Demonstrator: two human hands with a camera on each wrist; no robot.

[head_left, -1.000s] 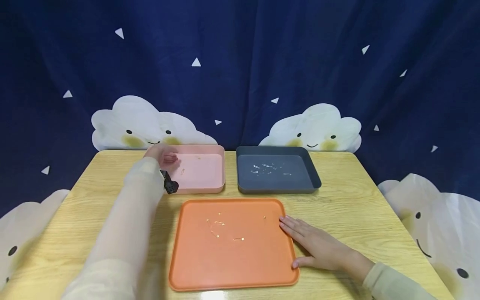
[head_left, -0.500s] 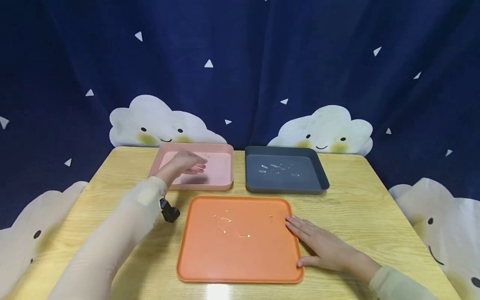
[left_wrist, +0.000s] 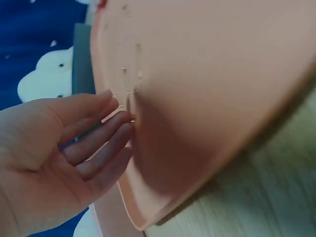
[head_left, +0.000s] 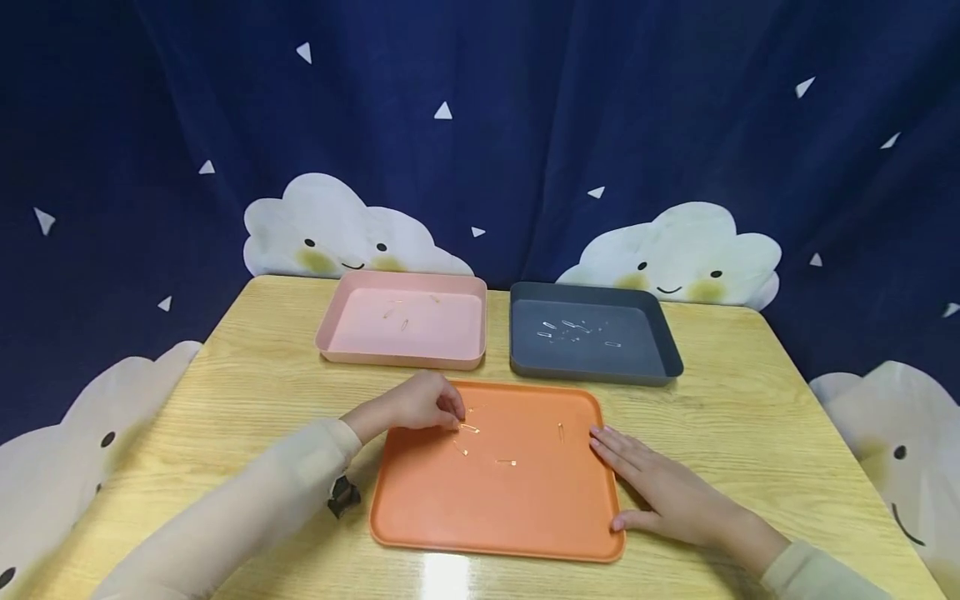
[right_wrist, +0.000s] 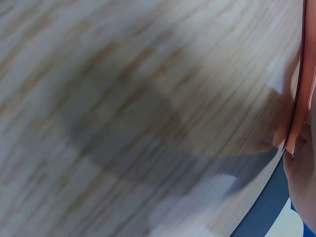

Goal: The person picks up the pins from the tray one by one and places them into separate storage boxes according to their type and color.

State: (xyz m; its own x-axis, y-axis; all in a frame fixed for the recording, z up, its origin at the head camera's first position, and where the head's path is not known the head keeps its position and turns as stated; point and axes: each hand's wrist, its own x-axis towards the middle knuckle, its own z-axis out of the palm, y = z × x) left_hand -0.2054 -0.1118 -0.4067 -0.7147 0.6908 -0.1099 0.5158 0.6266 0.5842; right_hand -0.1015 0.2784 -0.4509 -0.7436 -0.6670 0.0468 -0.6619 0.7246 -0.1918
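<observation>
My left hand [head_left: 422, 402] hovers low over the left back part of an orange tray [head_left: 517, 517]. In the left wrist view its fingers bend loosely and the thumb is apart from the index finger, with nothing visibly held. Right by the fingertips lies a gold safety pin [head_left: 470, 429]; several more gold pins are scattered over the tray, one lying alone toward the right [head_left: 561, 432]. My right hand [head_left: 663, 492] rests along the tray's right rim, fingers straight and thumb spread near the front corner. The right wrist view shows mostly wood and part of that hand.
Behind the orange tray stand two deeper trays: a pink one [head_left: 405, 360] holding several gold pins, and a dark grey one [head_left: 600, 372] holding several silver pins. All sit on a wooden table [head_left: 750, 417], backed by a navy curtain [head_left: 510, 125] with clouds.
My left hand has come out of the pink tray, toward me and to the right, down to the orange tray. The right hand stays on the rim. The head view has shifted slightly.
</observation>
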